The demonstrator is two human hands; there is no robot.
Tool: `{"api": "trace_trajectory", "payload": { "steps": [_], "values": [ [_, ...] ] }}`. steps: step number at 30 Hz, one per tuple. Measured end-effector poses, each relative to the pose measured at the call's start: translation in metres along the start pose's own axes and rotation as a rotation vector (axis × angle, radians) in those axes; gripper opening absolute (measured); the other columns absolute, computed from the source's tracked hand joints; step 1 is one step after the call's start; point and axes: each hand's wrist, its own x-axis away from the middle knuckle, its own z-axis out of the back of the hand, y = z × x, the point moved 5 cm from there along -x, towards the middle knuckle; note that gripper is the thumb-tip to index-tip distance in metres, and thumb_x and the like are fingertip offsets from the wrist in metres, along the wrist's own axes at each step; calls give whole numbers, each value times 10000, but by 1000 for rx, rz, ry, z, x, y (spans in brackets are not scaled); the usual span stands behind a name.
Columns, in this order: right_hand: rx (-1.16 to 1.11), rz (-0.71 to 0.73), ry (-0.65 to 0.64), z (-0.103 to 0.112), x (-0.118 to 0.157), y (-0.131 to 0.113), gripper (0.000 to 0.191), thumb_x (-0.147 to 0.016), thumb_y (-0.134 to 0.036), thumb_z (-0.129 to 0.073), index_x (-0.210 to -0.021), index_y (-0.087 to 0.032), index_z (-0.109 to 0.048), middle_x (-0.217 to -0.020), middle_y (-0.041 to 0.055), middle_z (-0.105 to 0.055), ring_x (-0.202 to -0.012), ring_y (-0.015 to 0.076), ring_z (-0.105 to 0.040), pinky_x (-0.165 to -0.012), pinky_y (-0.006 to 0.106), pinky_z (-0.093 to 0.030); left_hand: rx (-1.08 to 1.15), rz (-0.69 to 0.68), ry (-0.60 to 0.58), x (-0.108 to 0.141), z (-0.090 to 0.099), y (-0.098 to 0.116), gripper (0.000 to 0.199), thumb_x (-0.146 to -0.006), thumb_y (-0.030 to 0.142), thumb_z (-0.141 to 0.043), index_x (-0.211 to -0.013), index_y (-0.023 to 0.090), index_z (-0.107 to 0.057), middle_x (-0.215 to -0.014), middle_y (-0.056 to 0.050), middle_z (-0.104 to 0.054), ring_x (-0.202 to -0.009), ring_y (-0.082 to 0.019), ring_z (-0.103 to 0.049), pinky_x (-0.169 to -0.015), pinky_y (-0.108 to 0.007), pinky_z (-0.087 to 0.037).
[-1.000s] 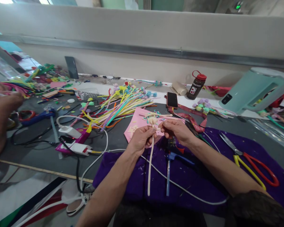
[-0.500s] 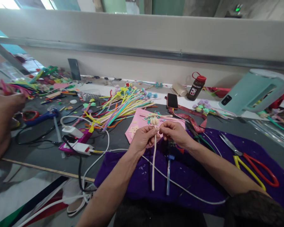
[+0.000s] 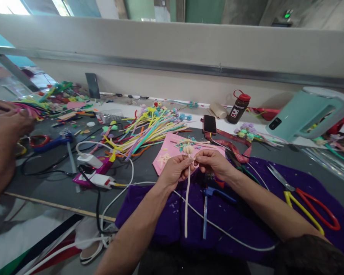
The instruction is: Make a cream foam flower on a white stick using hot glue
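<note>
A cream fuzzy-stemmed flower (image 3: pixel 188 149) is pinched just below its head by my left hand (image 3: pixel 174 170), with its stem (image 3: pixel 186 210) hanging straight down. My right hand (image 3: pixel 213 162) is closed at the fingertips on a small cream piece (image 3: pixel 194 160), right beside the flower's base. Beneath and behind both hands lies a pink sheet (image 3: pixel 169 142) with short cream pieces (image 3: pixel 164 158) and teal bits on it. On the purple cloth below my right hand rests a blue glue gun (image 3: pixel 222 193) with a clear glue stick (image 3: pixel 205 219) in it.
Colourful fuzzy stems (image 3: pixel 145 137) are piled left of centre. Red-and-yellow scissors (image 3: pixel 312 204) lie right; a phone (image 3: pixel 209 124), a bottle (image 3: pixel 238 109) and a mint kettle (image 3: pixel 295 114) stand or lie behind. A power strip (image 3: pixel 94 173) with cables sits left. Another person's hands (image 3: pixel 11 122) work far left.
The view has shifted slightly, and more of the blue glue gun shows. My hands keep their pinch at the flower's base. At far left, the other person's hands have come closer together.
</note>
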Motion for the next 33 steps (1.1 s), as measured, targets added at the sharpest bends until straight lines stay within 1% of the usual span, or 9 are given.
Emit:
{"api": "trace_trajectory", "payload": {
  "steps": [3,7,14,19,22,25,28,31,33],
  "values": [
    [113,148,83,2,2,-9,178,-702,-320,-658,-750,-155,-609,-548,-47,-539,-412,56,-462,-383,173,-304,-12,-18,9,0,1,0,319,-683,425,-653,-620,130,-550,-391,34,-501,-278,-31,-365,-310,-154,-211],
    [161,232,66,-1,3,-14,146,-709,-294,-646,-731,-155,-607,-561,-51,-531,-428,58,-464,-421,189,-350,18,12,-16,-1,2,-2,313,-700,404,-642,-612,121,-542,-397,37,-492,-280,-22,-355,-304,-147,-199],
    [215,205,93,3,5,-20,139,-737,-283,-610,-693,-154,-582,-494,-58,-505,-407,62,-453,-395,182,-288,211,123,-75,-2,2,-3,220,-651,289,-685,-707,104,-580,-487,25,-543,-305,-2,-340,-300,-128,-175],
    [245,197,125,9,5,-24,145,-737,-280,-601,-670,-156,-565,-487,-61,-497,-409,60,-430,-406,186,-275,167,79,-38,0,6,2,237,-685,292,-646,-817,96,-624,-553,-2,-592,-330,-14,-385,-311,-133,-207],
    [329,164,82,8,1,-16,144,-737,-276,-590,-678,-147,-570,-513,-54,-504,-422,64,-440,-418,187,-289,142,55,-33,1,8,3,242,-703,293,-624,-845,98,-634,-579,-6,-606,-324,-14,-379,-309,-144,-203],
    [456,140,-12,3,-2,-1,141,-743,-274,-578,-692,-143,-573,-553,-46,-516,-461,74,-458,-448,191,-317,137,56,-58,1,7,2,230,-715,290,-604,-836,98,-637,-589,-9,-611,-322,-14,-372,-310,-151,-198],
    [691,208,-78,-3,-1,6,137,-772,-264,-551,-711,-148,-592,-600,-31,-540,-539,91,-483,-503,196,-334,124,54,-79,-1,7,1,223,-726,293,-588,-821,97,-634,-594,-15,-613,-330,-20,-384,-311,-155,-196],
    [956,300,-97,-7,1,6,130,-796,-248,-538,-756,-159,-624,-676,-12,-585,-613,104,-511,-560,202,-340,117,58,-75,-2,8,-1,219,-730,293,-579,-819,99,-629,-579,-10,-606,-330,-23,-390,-311,-154,-197],
    [1085,315,-91,-8,1,6,130,-807,-242,-532,-785,-167,-636,-704,-1,-607,-623,108,-524,-574,206,-337,120,66,-62,-4,9,-2,217,-727,291,-578,-816,99,-626,-564,-3,-600,-322,-21,-382,-309,-152,-195]
  ]
}}
